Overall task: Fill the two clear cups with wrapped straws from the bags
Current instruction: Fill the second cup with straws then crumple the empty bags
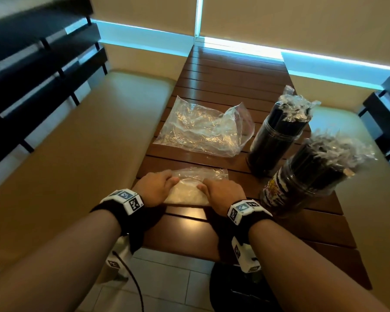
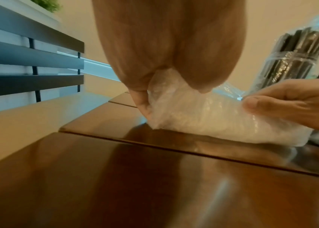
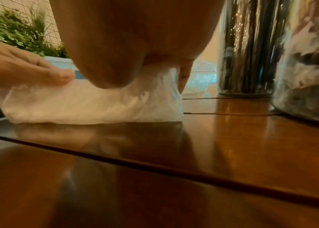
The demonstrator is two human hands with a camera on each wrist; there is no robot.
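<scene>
While both cups (image 1: 277, 134) stand full | left hand (image 1: 154, 188), right hand (image 1: 223, 190): each grip pinches folded bag (image 1: 187, 194)

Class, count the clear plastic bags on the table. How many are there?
2. One crumpled bag lies further up the table, left of the far cup; both hands hold the other bag at the near edge.

text: none legible | near cup (image 1: 297, 190) label: colourful print (too blurred to read)
</scene>
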